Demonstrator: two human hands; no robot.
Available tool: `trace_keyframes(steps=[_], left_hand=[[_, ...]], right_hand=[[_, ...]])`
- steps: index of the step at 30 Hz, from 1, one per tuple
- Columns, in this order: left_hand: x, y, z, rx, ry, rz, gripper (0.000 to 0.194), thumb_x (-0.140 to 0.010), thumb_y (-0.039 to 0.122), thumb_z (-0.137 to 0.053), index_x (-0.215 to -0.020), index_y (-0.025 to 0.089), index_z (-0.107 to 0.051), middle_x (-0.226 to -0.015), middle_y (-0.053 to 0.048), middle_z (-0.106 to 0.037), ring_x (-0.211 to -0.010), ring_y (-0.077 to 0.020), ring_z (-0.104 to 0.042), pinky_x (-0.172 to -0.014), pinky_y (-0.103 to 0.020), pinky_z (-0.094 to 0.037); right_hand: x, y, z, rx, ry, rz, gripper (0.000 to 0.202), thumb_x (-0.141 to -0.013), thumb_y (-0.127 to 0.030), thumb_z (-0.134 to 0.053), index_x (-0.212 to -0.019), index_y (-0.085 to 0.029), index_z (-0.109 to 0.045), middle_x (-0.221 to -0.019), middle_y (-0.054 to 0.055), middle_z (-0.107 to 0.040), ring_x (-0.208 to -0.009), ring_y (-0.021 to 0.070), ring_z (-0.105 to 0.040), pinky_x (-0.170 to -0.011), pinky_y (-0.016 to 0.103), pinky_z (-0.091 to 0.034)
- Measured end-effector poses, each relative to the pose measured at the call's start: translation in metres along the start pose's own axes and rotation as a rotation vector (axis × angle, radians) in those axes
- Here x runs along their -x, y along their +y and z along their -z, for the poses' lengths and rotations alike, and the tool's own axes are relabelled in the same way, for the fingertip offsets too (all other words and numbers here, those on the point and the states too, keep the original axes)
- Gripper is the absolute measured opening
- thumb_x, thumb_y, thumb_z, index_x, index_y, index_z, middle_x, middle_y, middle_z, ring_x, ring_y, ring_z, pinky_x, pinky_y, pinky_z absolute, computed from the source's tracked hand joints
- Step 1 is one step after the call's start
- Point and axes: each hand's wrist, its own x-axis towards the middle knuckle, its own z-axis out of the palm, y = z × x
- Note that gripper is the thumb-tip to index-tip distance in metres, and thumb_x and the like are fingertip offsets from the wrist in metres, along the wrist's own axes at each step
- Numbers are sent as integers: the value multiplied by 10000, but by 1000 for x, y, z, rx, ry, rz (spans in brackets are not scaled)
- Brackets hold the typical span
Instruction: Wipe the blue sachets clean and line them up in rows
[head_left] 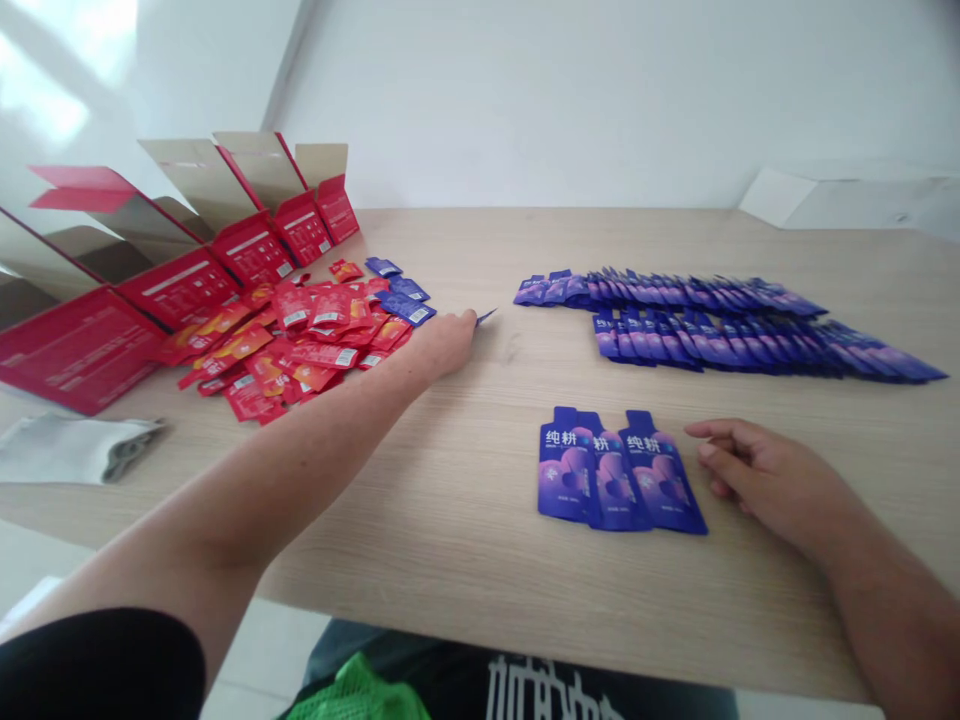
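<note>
Reaching across the table, my left hand (451,342) pinches a blue-purple sachet (486,316), of which only a thin edge shows past the fingers. Just left of it lie several blue sachets (407,306) at the side of a heap of red and orange sachets (322,340). My right hand (765,472) rests on the table with its index finger stretched out and the other fingers loosely curled, holding nothing. Beside that hand, three purple sachets (664,475) lie face up, overlapping in a row.
Two long overlapping rows of purple sachets (675,340) lie at the back right. Open red boxes (180,285) line the left side. A folded grey cloth (71,448) is at the left edge. A white box-like object (847,203) stands by the wall.
</note>
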Motion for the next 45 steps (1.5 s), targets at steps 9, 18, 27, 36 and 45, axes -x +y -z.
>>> trace_keyframes(steps=[9,18,27,36,45], left_hand=[[66,27,29,363,-72,-48,468,-771,271,-586,-1237,228,-578,-1040,-82,-728,-915,-264,-690,-737,-324,-499],[114,32,11,845,-178,97,474,-769,261,-624,-1237,259,-554,-967,-16,-741,-780,-202,-708,-631,-288,-524],[113,47,9,1130,76,228,516,-806,220,-631,-1300,270,-491,-1103,-25,-730,-913,-204,-710,-732,-318,-571],[125,107,31,1448,268,292,383,-894,206,-549,-1268,206,-466,-1090,-56,-670,-895,-167,-665,-756,-299,-566],[141,114,32,1345,352,178,326,-1028,326,-347,-1323,250,-465,-1123,-42,-644,-1009,-185,-615,-848,-314,-539]], right_hand=[[2,-2,2,8,15,37,413,-906,-485,-540,-1224,-240,-636,-670,7,-697,-533,186,-625,-514,313,-471],[0,-3,2,-4,52,21,421,-889,-473,-573,-1216,-223,-661,-665,25,-703,-551,193,-642,-523,308,-491],[42,-77,-7,-81,238,276,334,-912,-411,-593,-1203,-266,-671,-1003,76,-712,-818,236,-696,-773,404,-587],[49,-191,-76,-215,143,658,746,-855,-366,-710,-1522,-288,-386,-1412,127,-459,-1371,360,-416,-1157,585,-399],[55,-187,-82,-487,-26,485,794,-858,-349,-687,-1551,-275,-306,-1545,126,-404,-1296,337,-529,-945,496,-576]])
